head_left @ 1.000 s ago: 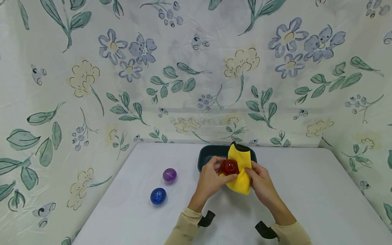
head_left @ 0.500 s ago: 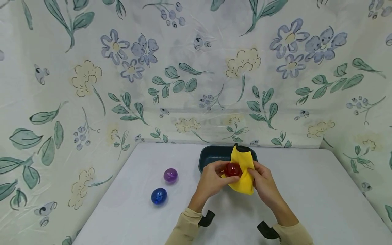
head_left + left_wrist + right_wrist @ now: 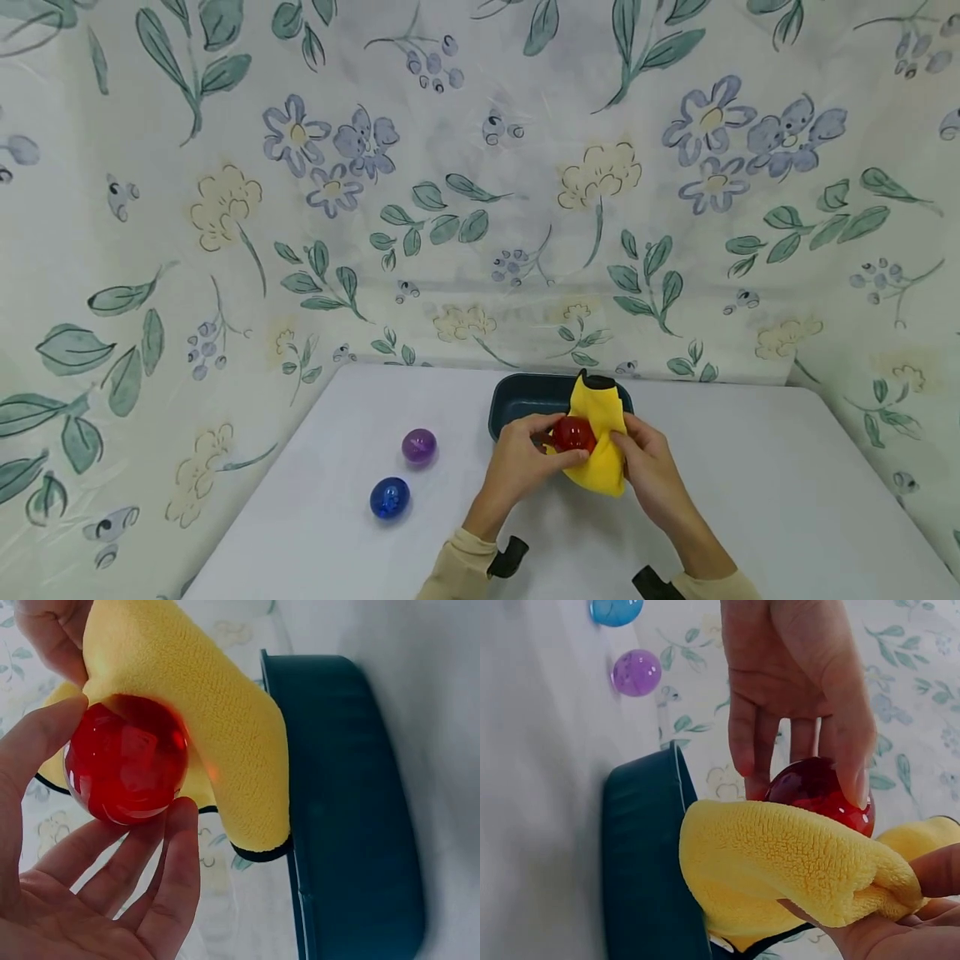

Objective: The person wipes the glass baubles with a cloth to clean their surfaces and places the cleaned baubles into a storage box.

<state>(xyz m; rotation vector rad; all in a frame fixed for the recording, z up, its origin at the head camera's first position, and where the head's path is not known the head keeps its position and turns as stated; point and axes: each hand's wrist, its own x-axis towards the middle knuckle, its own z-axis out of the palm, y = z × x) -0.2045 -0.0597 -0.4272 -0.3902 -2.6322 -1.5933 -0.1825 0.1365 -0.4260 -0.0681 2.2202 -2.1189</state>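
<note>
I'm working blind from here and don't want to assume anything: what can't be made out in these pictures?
- Dark tray, head view: the right part of its inside is hidden by the yellow cloth.
- Red ball, right wrist view: its lower part is hidden by the cloth.
- Blue ball, right wrist view: cut off by the top edge.
- Right hand, left wrist view: mostly cut off by the picture's edge.
</note>
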